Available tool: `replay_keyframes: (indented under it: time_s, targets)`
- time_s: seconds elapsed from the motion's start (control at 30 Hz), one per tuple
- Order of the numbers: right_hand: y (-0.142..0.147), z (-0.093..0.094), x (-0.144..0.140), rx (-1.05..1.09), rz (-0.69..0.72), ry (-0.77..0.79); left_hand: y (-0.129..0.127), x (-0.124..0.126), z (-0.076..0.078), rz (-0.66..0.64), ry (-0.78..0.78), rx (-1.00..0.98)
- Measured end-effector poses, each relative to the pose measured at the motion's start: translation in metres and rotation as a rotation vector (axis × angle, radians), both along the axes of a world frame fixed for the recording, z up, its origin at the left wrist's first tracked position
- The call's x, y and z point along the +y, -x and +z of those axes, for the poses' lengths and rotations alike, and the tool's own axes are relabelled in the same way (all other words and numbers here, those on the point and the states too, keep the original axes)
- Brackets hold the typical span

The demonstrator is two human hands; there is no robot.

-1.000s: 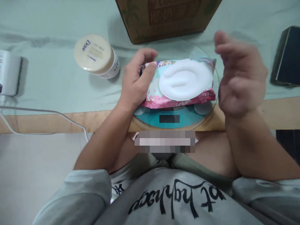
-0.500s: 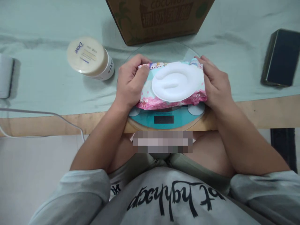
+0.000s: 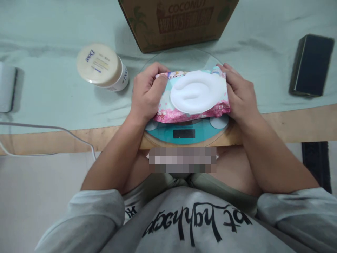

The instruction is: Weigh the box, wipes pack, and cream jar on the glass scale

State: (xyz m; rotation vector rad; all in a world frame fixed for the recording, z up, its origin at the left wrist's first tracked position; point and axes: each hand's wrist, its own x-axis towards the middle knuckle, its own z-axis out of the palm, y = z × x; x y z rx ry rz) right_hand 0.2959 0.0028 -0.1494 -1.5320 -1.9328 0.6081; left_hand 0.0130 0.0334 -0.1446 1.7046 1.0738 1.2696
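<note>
A pack of wet wipes [image 3: 165,114], pink and pale blue with a white oval lid, is held level between my two hands. My left hand [image 3: 147,91] grips its left end, thumb on top and fingers curled behind. At the opposite end my right hand [image 3: 240,91] is closed round the edge, its thumb hidden from view. Beneath the pack is a round glass scale [image 3: 158,133] with a teal front and a dark display. Whether the pack touches the glass I cannot tell.
A Dove tub [image 3: 98,65] stands to the left of the scale. Behind it is a brown coconut carton [image 3: 181,24]. On the right lies a dark box [image 3: 312,65]; at far left, a pale grey object [image 3: 6,86]. A white cable [image 3: 60,128] crosses the table's front edge [image 3: 289,124].
The view has shifted slightly. Both hands keep hold of the wipes pack over the scale, with almost no visible movement.
</note>
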Motion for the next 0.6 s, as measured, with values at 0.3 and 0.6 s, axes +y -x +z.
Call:
replay_keyframes:
  time_s: [0.3, 0.6]
  targets:
    - [0.004, 0.022, -0.004, 0.241, -0.097, -0.430, 0.002, 0.004, -0.005, -0.015, -0.016, -0.013]
    - [0.060, 0.074, -0.039, -0.304, 0.181, -0.241, -0.001, -0.003, 0.002, -0.070, -0.122, -0.182]
